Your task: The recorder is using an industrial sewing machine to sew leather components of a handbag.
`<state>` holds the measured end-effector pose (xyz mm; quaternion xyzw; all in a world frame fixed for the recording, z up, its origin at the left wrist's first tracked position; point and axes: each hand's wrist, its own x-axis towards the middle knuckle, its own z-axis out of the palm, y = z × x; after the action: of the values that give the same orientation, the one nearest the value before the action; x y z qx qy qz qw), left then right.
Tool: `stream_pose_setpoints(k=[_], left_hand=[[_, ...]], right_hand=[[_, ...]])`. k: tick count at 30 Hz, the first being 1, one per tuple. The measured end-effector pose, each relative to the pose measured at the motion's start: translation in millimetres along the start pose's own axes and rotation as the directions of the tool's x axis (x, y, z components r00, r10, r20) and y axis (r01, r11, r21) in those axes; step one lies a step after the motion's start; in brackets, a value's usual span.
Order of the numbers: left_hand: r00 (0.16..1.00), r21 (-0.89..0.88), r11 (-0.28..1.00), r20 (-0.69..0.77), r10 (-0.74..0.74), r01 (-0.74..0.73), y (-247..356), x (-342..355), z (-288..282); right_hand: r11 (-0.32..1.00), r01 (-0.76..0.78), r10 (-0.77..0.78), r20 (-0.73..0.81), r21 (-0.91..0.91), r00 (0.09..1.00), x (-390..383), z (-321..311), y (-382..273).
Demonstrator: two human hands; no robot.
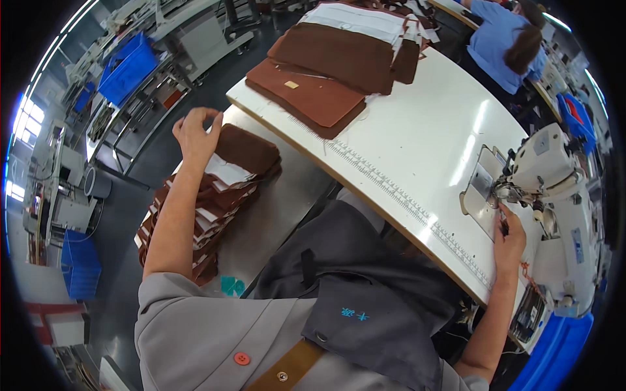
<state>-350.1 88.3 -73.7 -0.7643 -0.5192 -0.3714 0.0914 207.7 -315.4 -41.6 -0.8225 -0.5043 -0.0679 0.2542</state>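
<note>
My left hand (197, 135) is raised at the far end of a pile of brown fabric pieces (244, 151), its thumb and bent fingers apart with nothing visible between them. The pile, layered brown and white, lies on a lower metal surface left of the sewing table (417, 150). At the right, my right hand (510, 241) is beside the needle area of a white sewing machine (544, 159). Its fingers are closed near the metal needle plate (481, 186); something small and dark shows by them, too unclear to name.
Brown and rust fabric stacks (342, 55) lie on the table's far left end. A printed ruler scale (391, 189) runs along the near edge. A blue bin (561, 352) stands at the lower right. A person in a blue shirt (502, 42) sits beyond the table.
</note>
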Motion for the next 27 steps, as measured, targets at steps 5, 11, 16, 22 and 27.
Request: stream_pose_setpoints(k=[5,11,16,22,27], left_hand=[[0.963,-0.173,0.948,-0.071,0.260,-0.268,111,91,19],[0.957,-0.277,0.921,0.013,0.290,-0.275,263,161,88],[0.977,-0.157,0.979,0.149,0.154,-0.130,331,187,143],[0.941,-0.088,0.987,0.325,-0.098,0.133,347,202,171],[0.956,0.082,0.992,0.285,0.067,-0.094,342,203,163]], right_hand=[[1.000,0.009,-0.010,-0.008,-0.025,1.000,0,0,-4],[1.000,-0.010,0.010,0.012,-0.023,1.000,0,-4,-10],[1.000,-0.010,0.010,0.012,-0.004,1.000,2,-6,-13],[0.999,-0.017,0.014,0.048,0.051,0.999,5,-9,-9],[0.996,-0.029,0.023,0.074,0.083,0.997,5,-7,-5]])
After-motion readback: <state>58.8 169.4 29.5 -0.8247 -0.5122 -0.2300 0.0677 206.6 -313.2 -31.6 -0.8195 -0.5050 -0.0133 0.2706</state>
